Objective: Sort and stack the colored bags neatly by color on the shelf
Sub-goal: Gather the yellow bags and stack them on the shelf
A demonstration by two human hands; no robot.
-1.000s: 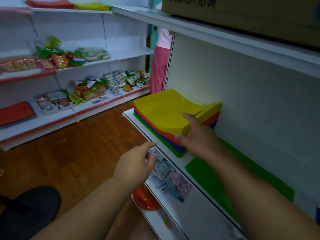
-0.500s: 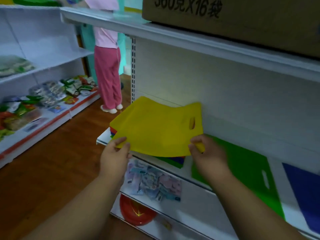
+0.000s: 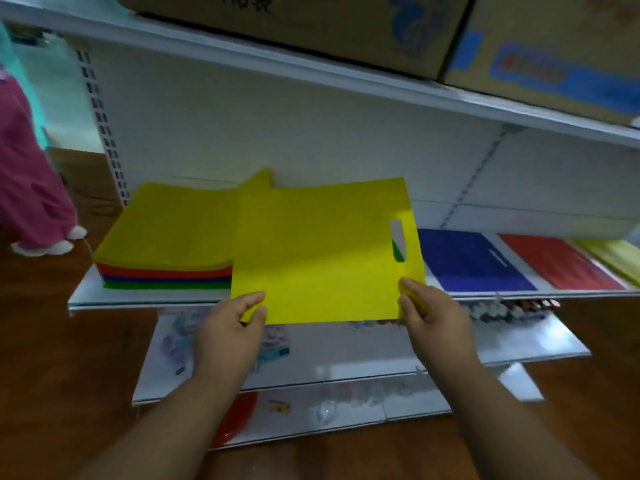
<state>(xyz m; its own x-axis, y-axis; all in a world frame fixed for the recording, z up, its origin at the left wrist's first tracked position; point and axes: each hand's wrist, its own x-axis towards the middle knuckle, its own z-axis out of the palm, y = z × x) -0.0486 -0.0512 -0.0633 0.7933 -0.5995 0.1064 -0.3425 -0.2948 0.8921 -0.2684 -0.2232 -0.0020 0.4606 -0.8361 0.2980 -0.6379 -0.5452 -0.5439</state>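
both forearms enter from the bottom of the frame. left hand (image 3: pixel 230 327) pinches the near left corner of a yellow bag (image 3: pixel 322 258), thumb on top; right hand (image 3: pixel 434 322) pinches its near right corner just below the handle slot. the bag is held flat at centre frame, above the shelf edge (image 3: pixel 138 301). left of it, a mixed stack (image 3: pixel 162 244) (yellow on top; red, blue, green edges below) sits on the shelf. to the right lie a blue bag (image 3: pixel 474 259), a red bag (image 3: pixel 561 265), then a yellow one (image 3: pixel 616 258) at the frame edge. cardboard boxes (image 3: pixel 346 26) sit on the upper shelf.
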